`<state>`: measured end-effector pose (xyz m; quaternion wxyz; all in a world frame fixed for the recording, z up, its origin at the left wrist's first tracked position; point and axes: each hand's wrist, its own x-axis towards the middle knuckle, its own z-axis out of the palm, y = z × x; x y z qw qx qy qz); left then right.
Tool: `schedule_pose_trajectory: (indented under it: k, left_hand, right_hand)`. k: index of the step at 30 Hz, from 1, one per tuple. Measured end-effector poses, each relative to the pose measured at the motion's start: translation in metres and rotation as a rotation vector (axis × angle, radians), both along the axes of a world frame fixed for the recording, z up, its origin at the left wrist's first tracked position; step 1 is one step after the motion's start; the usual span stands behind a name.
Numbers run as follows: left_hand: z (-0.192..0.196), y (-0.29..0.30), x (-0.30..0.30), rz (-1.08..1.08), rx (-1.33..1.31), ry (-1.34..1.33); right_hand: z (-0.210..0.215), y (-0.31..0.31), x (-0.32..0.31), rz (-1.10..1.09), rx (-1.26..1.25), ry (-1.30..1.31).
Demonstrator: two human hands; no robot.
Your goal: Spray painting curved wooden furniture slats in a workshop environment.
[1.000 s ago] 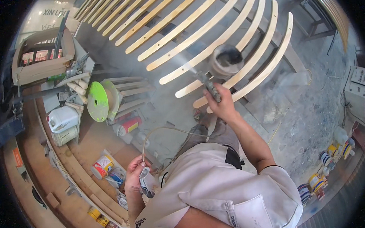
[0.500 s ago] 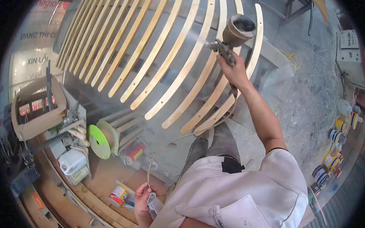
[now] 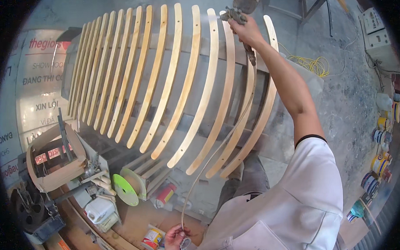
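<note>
My right hand [image 3: 248, 31] is closed around a spray gun [image 3: 234, 16] with a dark cup [image 3: 247, 1] on top. It is held over the far ends of the right-hand slats, and a faint mist leaves its nozzle toward the left. A row of curved, light wooden slats [image 3: 177, 86] with small holes near their ends lies spread across supports. From the gun's handle a thin air hose [image 3: 201, 173] runs back over the slats to my left hand [image 3: 174, 241], low in the view, whose fingers pinch it. Something greyish-white beside that hand is too unclear to name.
At left stand a cardboard box [image 3: 56, 169], a green-sided reel [image 3: 125, 189] and a white jug [image 3: 99, 210]. A paint can [image 3: 152, 239] sits near my left hand. Coiled yellow cord [image 3: 314, 67] lies on the floor at right; several cans [image 3: 370, 184] line the right edge.
My right hand has moved the spray gun away from me, toward the slats' far ends. The whole view has shifted, so the slats appear lower. My left hand still grips the hose.
</note>
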<state>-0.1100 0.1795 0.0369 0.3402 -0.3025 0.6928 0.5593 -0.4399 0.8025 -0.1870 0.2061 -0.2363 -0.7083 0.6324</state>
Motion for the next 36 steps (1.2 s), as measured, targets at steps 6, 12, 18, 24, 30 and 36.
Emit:
schedule_pose_trajectory:
  k: [6, 12, 18, 24, 30, 36]
  left_hand:
    - [0.008, 0.030, -0.014, -0.086, 0.054, -0.034]
    - [0.001, -0.005, 0.017, 0.089, 0.061, 0.085]
    - [-0.016, -0.058, 0.047, 0.149, 0.097, 0.070]
    - [-0.056, -0.138, 0.103, 0.169, 0.087, 0.047]
    - [-0.131, -0.216, 0.189, 0.355, 0.042, -0.049]
    - [-0.187, -0.270, 0.252, 0.132, -0.222, -0.037]
  right_hand:
    - [0.011, 0.031, -0.053, -0.101, 0.138, 0.028]
    - [0.046, -0.032, 0.000, -0.001, 0.179, -0.188]
    - [0.063, -0.121, 0.106, 0.179, 0.229, -0.185]
    - [0.066, -0.254, 0.202, 0.271, 0.028, -0.253]
    - [0.075, -0.374, 0.265, 0.392, 0.058, -0.191]
    - [0.076, -0.455, 0.292, 0.603, 0.008, -0.095]
